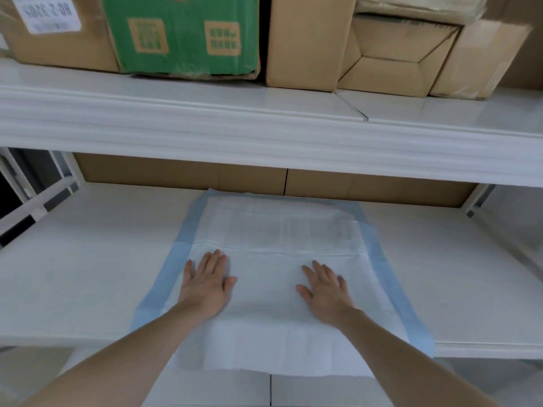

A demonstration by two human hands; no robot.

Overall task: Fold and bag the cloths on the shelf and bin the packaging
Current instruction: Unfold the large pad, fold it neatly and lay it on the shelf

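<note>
white shelf (88, 274) carries the spread cloth (279, 239); left hand (205, 284) and right hand (324, 292) press flat, smoothing; folding likely comes next.

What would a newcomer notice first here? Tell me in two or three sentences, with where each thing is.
First, the white cloth with blue side borders spread on the lower shelf, its near edge hanging over the front. The left hand and right hand press flat on it, fingers straight, side by side. Above, on the upper shelf, a green box stands out among brown cardboard boxes.
</note>
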